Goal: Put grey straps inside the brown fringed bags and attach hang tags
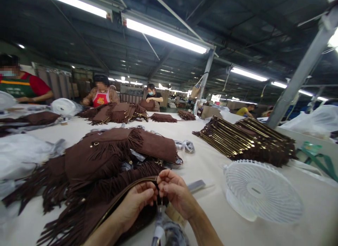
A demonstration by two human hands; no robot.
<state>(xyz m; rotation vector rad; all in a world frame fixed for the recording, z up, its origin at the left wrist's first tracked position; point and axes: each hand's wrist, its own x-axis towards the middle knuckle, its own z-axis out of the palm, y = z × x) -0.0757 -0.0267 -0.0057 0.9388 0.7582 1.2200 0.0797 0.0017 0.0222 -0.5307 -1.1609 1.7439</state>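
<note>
The left hand (141, 199) and right hand (174, 194), fingers curled nearly closed, pinched the end of a dark-brown, fringed, gold-zipped bag (112, 194), seemingly to steady its edge, left of the round white plastic fan (274, 200) on the pale bench (237, 235).

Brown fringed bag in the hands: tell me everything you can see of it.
The brown fringed bag looks like soft, matte suede or similar cloth. A gold-toned zipper curves along its edge, and long cut fringe spreads toward the lower left. It lies slanted on the white table, in front of a pile of brown bags. The left hand and right hand hold it near the zipper's far end; fingers hide the exact grip.
</note>
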